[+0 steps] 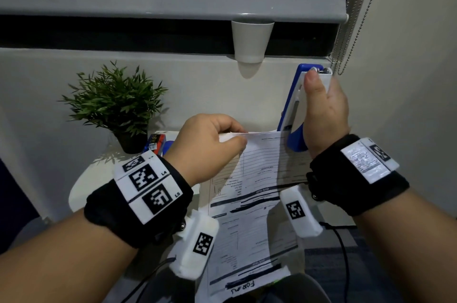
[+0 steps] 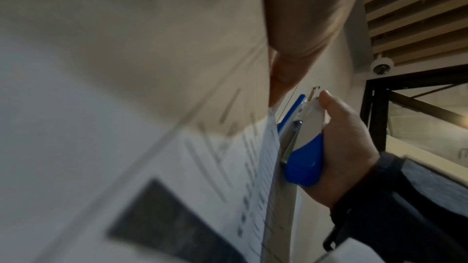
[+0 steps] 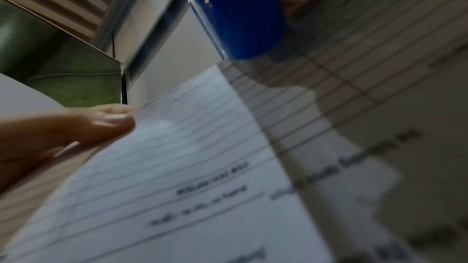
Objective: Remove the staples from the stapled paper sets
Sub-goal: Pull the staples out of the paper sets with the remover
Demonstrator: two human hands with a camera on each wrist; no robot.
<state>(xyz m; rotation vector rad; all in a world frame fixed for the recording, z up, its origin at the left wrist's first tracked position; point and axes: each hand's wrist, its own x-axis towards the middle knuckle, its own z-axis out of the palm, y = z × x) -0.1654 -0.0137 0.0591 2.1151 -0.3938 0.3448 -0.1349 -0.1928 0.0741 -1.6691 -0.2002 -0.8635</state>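
Observation:
A set of printed forms (image 1: pixel 249 193) is held up in front of me, its far edge pinched between thumb and fingers of my left hand (image 1: pixel 210 144). My right hand (image 1: pixel 324 114) grips a blue and white stapler (image 1: pixel 299 104) upright, thumb pressed near its top end, its lower blue end by the paper's far right corner. In the left wrist view the stapler (image 2: pixel 303 147) sits against the paper's edge (image 2: pixel 271 157). The right wrist view shows the blue stapler end (image 3: pixel 238 17) above the blurred form (image 3: pixel 202 167), with my left fingertips (image 3: pixel 111 119) pinching it. No staple is visible.
A small potted plant (image 1: pixel 116 102) stands on a white round table (image 1: pixel 81 186) at left, beside a red and blue box (image 1: pixel 157 143). A white cup (image 1: pixel 251 40) sits on the sill under a grey blind. Bead chains (image 1: pixel 346 37) hang at right.

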